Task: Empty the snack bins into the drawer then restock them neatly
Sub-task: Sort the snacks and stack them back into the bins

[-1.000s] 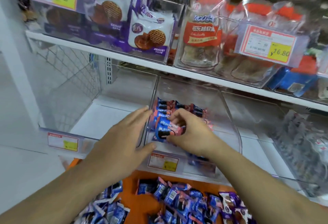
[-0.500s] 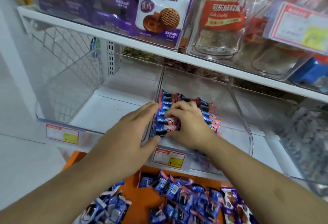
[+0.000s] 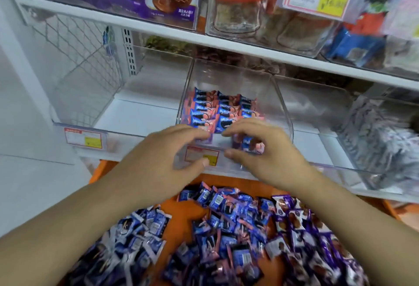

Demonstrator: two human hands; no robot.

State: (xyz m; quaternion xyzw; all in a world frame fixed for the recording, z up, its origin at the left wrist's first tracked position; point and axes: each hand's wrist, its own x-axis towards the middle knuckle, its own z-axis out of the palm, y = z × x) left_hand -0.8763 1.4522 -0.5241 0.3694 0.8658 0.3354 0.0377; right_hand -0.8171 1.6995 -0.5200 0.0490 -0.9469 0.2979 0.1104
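- Packets [image 3: 217,111] are stacked in rows in the bin [image 3: 281,109], long axes left-right.
- Nothing is held by left hand [image 3: 163,156] or right hand [image 3: 260,149]; fingers loosely spread.
- Drawer [image 3: 181,195] packets are blurred.

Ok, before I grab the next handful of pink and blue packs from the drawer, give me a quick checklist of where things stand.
1. Left hand free: ok, fingers relaxed at the front of the middle bin, holding nothing.
2. Right hand free: cannot tell; its curled fingers hover over loose packs at the bin's front, motion blur hides any pinch.
3. Rows of pink and blue packs tidy: ok at the back, standing in neat lines.
4. Front of bin tidy: not ok, a few packs lie loose there.
5. Room left in the bin: ok, its right side and back are bare.
6. Supply in the orange drawer: ok, many matching packs heaped there.
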